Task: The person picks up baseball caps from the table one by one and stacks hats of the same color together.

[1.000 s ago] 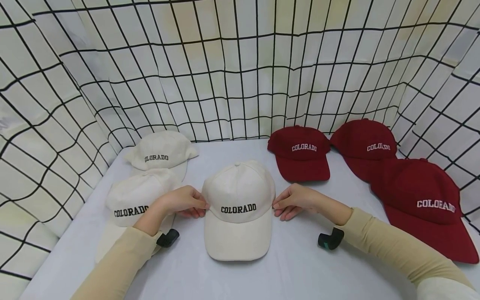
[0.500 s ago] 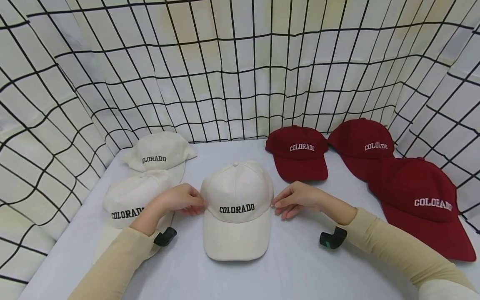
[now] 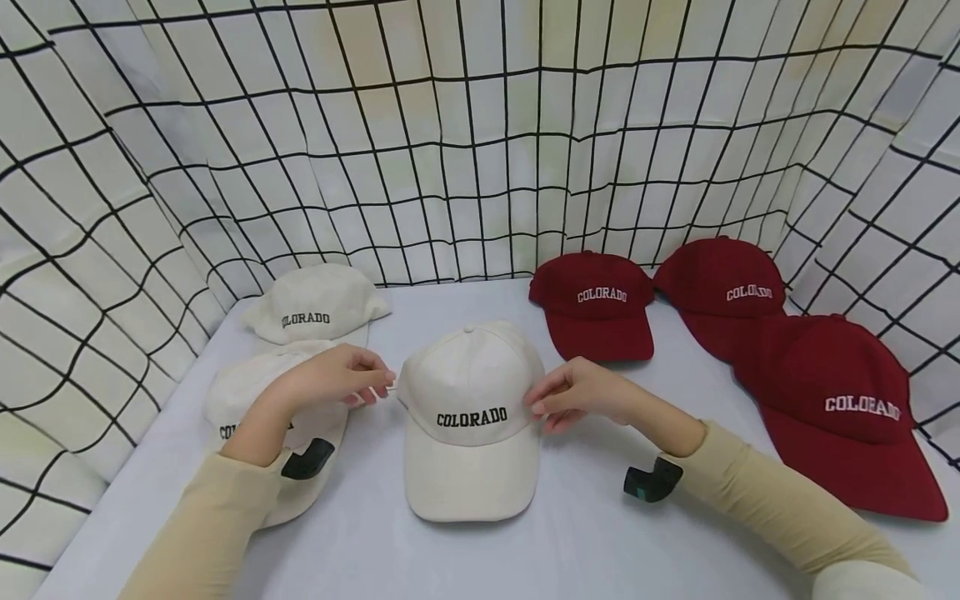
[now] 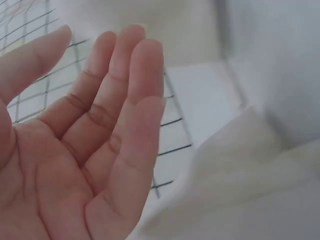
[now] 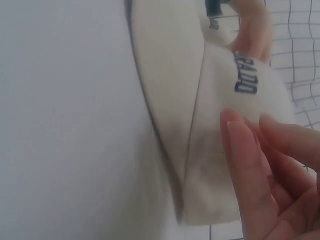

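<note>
A cream baseball cap (image 3: pixel 471 392) lettered COLORADO in black lies in the middle of the table, brim toward me. My left hand (image 3: pixel 337 379) is off its left side, fingertips close to the cap's edge. In the left wrist view the fingers (image 4: pixel 145 75) are nearly straight, the thumb well apart, with nothing in the palm. On the other side, my right hand (image 3: pixel 581 393) has its fingertips right at the crown's edge, overlapping it. Thumb and fingers (image 5: pixel 245 155) of that hand stand loosely apart in the right wrist view.
Two more cream caps lie at left, one at the back (image 3: pixel 318 300) and one (image 3: pixel 300 500) partly behind my left arm. Three dark red caps, a back one (image 3: pixel 596 304), a corner one (image 3: pixel 723 283) and a front one (image 3: pixel 832 392), lie at right. Grid-patterned cloth walls (image 3: pixel 480 167) surround the white table (image 3: pixel 585 533).
My left hand has let go of the middle cap's side and moved left and slightly up. The right fingers have loosened and shifted slightly onto the crown. The cap stays in place.
</note>
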